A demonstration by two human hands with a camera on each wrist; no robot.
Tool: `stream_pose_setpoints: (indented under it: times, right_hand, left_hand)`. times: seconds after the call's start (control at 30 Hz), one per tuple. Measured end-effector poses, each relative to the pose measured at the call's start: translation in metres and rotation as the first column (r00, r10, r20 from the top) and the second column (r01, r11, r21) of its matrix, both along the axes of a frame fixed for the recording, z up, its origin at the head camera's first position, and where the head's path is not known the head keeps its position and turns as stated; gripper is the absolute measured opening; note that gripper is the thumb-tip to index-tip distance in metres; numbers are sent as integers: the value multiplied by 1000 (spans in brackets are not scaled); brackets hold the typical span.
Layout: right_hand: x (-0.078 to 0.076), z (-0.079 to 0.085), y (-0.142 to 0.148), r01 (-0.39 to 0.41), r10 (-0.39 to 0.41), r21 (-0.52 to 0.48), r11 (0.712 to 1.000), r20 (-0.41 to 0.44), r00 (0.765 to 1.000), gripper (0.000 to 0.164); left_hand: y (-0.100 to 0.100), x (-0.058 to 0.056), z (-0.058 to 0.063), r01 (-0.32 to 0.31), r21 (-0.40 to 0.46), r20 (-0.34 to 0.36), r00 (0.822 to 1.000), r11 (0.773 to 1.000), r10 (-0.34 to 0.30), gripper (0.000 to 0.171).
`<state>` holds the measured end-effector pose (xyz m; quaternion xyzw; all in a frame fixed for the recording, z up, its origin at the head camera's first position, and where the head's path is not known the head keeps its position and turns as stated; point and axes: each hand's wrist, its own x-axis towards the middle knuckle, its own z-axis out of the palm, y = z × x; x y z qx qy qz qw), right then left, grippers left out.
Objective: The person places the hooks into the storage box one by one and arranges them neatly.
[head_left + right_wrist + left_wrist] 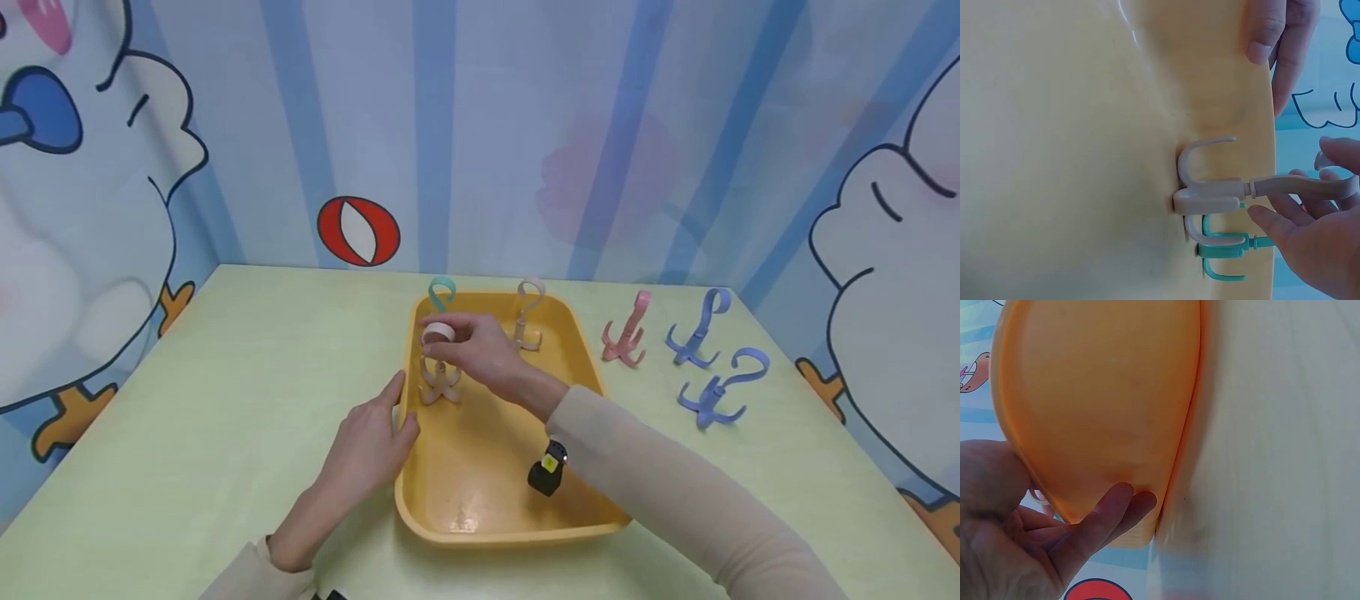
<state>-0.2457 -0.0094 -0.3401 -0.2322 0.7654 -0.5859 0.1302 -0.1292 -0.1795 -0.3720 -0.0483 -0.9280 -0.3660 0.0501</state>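
Observation:
My left hand [367, 442] grips the left wall of a yellow plastic tray [510, 537]; the thumb is over the rim and fingers press the outer side, as the left wrist view shows. Inside the tray, near its left wall, a beige hook hanger [440, 387] stands upright on its curved prongs. The fingers of my right hand [483, 350] curl round its top hook, partly covering it. Behind it is a teal hook hanger [1222, 251], its middle hidden by my right hand in the head view. A pale pink hook hanger [519, 333] stands at the tray's far side.
On the pale green table [225, 400], right of the tray, stand a pink hook hanger [624, 346] and two blue hook hangers, one farther back [693, 346] and one nearer [708, 404]. A blue striped curtain [480, 150] with cartoon figures encloses the table's back and sides.

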Motion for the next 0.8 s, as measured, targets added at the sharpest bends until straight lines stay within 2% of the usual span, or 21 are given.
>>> stream_pose_setpoints:
  times: [0.2, 0.53, 0.8]
  right_hand:
    - [2, 7, 6, -9, 10, -4, 1000, 47, 999, 52]
    - [6, 23, 28, 0, 0, 6, 1000, -1, 1000, 53]
    - [9, 27, 49, 31, -31, -1, 1000, -18, 999, 51]
  left_hand:
    - [-1, 0, -1, 6, -1, -12, 1000, 1000, -6, 67]
    - [-2, -2, 0, -1, -7, 15, 1000, 1000, 1, 68]
    - [0, -1, -1, 0, -11, -3, 1000, 1000, 0, 68]
